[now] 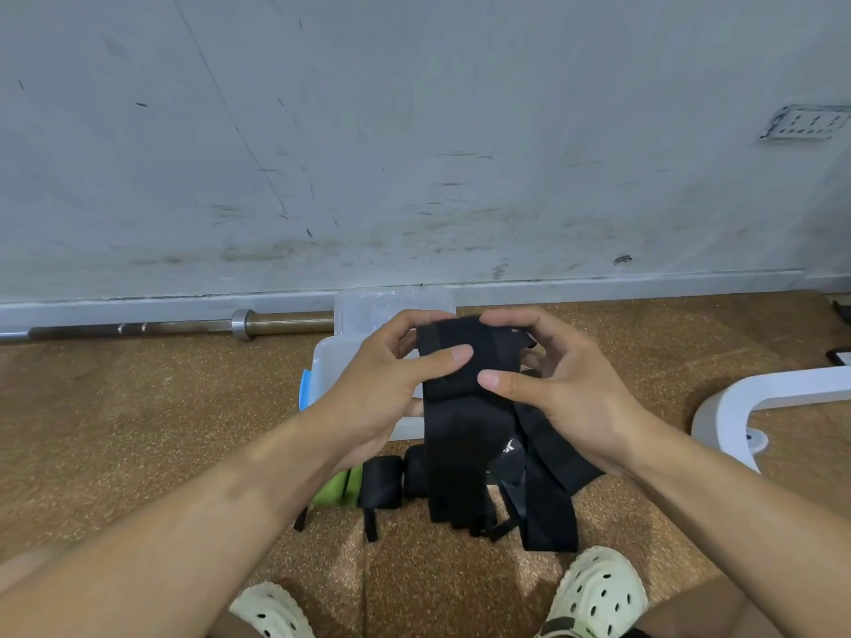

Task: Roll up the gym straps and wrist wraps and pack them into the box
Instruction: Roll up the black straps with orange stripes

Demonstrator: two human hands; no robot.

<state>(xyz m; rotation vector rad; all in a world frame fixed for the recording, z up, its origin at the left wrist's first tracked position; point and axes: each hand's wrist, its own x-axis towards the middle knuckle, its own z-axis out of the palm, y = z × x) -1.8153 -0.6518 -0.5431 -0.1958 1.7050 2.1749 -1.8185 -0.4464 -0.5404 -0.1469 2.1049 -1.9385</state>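
While both hands (479, 379) pinch a black strap (465, 435), speckled cork-brown flooring (138, 407) (scuffed wall (368, 154) behind) spreads beneath.

Both hands hold a black strap (465, 407) up over the speckled brown floor (138, 430); the left hand (391, 384) pinches its upper edge, thumb on the front face, and the right hand (552, 379) grips the other side (its loose ends hang toward the floor); behind it sits a clear plastic box (331, 361); two rolled black wraps (382, 481) lie beside a green roll (334, 490); a barbell (184, 325) rests along the wall.
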